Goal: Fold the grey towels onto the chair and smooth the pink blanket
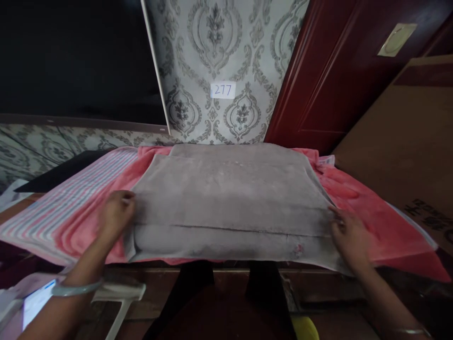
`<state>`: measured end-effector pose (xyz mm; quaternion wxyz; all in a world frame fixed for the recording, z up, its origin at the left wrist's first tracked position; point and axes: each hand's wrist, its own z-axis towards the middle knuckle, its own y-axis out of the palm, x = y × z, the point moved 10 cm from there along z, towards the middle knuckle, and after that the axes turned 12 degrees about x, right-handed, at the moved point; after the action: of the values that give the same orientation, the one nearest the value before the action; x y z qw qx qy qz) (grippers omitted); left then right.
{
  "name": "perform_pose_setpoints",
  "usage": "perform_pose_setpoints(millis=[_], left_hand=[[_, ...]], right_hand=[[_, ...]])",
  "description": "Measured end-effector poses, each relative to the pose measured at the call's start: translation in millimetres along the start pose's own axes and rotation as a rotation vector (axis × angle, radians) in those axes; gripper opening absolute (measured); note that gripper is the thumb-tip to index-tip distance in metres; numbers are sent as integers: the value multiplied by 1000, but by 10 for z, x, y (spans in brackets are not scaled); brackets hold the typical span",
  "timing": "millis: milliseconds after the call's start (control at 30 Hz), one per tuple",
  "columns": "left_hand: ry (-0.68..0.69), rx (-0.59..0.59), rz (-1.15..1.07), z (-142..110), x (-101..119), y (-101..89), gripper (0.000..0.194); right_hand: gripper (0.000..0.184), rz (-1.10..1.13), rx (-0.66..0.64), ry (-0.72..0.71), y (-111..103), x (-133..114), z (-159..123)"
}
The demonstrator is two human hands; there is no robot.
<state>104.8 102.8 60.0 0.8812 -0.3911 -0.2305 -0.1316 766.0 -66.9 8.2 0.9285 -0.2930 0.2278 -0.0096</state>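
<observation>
from here i count two hands, one grey towel and, under it, pink cloth with a striped stretch. going left to right, a black panel (71,56) stands behind a pink, white and blue striped cloth (67,210), which runs into a pink towel (368,222); i can't tell whether these are one piece or two. they lie on a brown wooden surface (198,278). my left grip (116,215) sits at the left edge of the grey towel (230,198), fingers curled and together, with one pale bangle (76,289) on the wrist. i can't tell if it is clamped on the cloth. the grey towel lies flat and centred on the pink, with one long crease near its front. my right grip (348,236) rests at the towel's right edge, fingers together, and i can't tell if it is clamped either. one thin bangle (410,331) shows on that wrist. at far right stands one cardboard box (399,141), its contents hidden, beside a dark red door (311,80).
</observation>
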Motion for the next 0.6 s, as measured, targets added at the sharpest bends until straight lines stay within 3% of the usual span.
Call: perform_pose_setpoints(millis=[67,133,200,267,333,433,600], left_hand=[[154,-218,-155,-158,604,481,9],[396,-435,-291,-443,1321,947,15],[627,-572,-347,-748,1921,1309,18],[782,-637,-285,-963,2294,1624,18],[872,-622,-172,-1029,2480,1878,19],[947,-526,-51,-888,2564,2161,22],[881,-437,136,-168,2450,2624,30]], right_hand=[[35,115,-68,-200,289,-659,7],[37,206,-185,-331,656,-1290,-43],[40,293,-318,-436,1015,-1848,-139],[40,343,-441,-506,1335,-2247,-241],[36,334,-537,-543,1626,-2451,-287],[31,211,-578,-568,2026,-2442,-122],[40,-32,-565,-532,2622,-2066,649]])
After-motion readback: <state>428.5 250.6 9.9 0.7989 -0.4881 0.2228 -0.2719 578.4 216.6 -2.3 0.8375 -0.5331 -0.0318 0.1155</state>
